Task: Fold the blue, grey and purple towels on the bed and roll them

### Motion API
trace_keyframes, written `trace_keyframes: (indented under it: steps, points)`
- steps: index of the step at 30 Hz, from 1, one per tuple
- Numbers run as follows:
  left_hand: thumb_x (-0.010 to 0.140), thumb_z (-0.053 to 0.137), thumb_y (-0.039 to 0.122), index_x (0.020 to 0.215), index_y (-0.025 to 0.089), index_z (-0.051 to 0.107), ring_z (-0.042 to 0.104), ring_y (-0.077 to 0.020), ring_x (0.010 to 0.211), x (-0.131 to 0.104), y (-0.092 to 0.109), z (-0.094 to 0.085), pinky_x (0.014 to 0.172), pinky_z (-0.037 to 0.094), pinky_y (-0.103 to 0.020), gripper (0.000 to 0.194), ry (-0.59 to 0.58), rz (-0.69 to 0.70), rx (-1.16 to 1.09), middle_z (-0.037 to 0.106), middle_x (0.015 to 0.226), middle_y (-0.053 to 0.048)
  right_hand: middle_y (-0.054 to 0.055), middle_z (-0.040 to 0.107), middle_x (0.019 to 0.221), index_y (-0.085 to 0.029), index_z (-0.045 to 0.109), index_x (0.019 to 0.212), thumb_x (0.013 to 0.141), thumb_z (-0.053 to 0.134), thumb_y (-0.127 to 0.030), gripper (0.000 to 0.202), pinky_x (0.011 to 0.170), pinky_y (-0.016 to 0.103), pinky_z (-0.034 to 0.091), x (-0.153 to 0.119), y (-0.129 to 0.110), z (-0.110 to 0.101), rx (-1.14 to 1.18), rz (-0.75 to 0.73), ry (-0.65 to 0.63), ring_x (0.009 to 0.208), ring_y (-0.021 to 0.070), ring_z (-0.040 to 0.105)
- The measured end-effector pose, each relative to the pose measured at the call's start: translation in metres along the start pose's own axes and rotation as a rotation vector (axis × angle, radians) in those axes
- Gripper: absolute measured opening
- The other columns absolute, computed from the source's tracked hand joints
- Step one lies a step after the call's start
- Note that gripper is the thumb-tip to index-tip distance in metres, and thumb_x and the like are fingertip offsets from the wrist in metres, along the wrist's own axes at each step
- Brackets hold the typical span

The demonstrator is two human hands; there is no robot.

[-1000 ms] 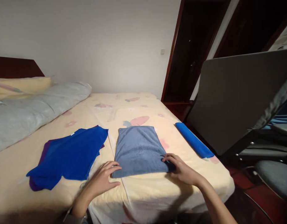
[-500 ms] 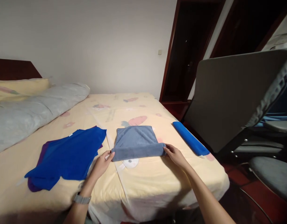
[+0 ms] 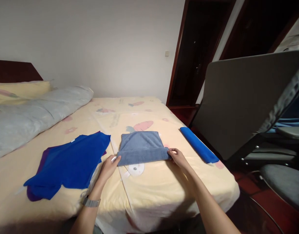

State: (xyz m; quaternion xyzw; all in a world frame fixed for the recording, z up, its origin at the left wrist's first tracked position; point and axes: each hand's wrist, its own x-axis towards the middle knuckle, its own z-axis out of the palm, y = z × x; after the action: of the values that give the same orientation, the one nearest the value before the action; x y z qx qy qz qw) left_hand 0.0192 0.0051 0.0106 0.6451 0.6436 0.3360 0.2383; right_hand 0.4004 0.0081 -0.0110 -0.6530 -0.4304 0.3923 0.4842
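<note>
A grey-blue towel [image 3: 142,146] lies on the bed, its near edge folded over into a thick band. My left hand [image 3: 109,167] pinches the left end of that band between thumb and fingers. At the band's right end, my right hand [image 3: 177,158] has its fingers closed on the cloth. Left of my left hand, a bright blue cloth [image 3: 73,162] is spread out over a purple one [image 3: 32,194]. A blue rolled or folded cloth [image 3: 198,145] rests near the bed's right edge.
The patterned yellow sheet [image 3: 149,188] covers the bed. A grey bolster-like bedding roll [image 3: 42,112] and a yellow pillow [image 3: 25,89] lie at the back left. Beyond the right edge stand a large grey panel [image 3: 239,97] and a grey seat [image 3: 285,185].
The towel's folded band has moved slightly away from me and its right end inward. Both hands have moved with it, my right hand shifting left.
</note>
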Motion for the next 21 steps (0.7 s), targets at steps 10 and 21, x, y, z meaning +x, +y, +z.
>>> trace_keyframes:
  steps: [10, 21]
  points:
    - [0.067, 0.072, 0.054, 0.088, 0.021, 0.057, 0.065, -0.0174, 0.070, -0.002, 0.000, -0.004, 0.056, 0.050, -0.024, 0.041, 0.061, -0.115, -0.491, 0.064, 0.084, -0.001, 0.003, 0.065, 0.075, -0.021, 0.054, 0.092, 0.071, 0.071, -0.040, 0.033, 0.055, 0.026, 0.049, -0.014, -0.013, -0.007, 0.174, -0.050, -0.054, 0.065, 0.0173, 0.062]
    - [0.069, 0.073, 0.049, 0.087, 0.020, 0.051, 0.055, -0.0110, 0.050, -0.054, -0.010, -0.010, 0.047, 0.046, -0.024, 0.041, -0.300, -0.122, -0.432, 0.055, 0.068, 0.007, 0.000, 0.064, 0.072, -0.022, 0.053, 0.083, 0.070, 0.059, -0.023, 0.015, 0.055, 0.026, 0.041, -0.052, 0.018, -0.045, -0.342, -0.027, -0.161, 0.060, 0.0153, 0.057]
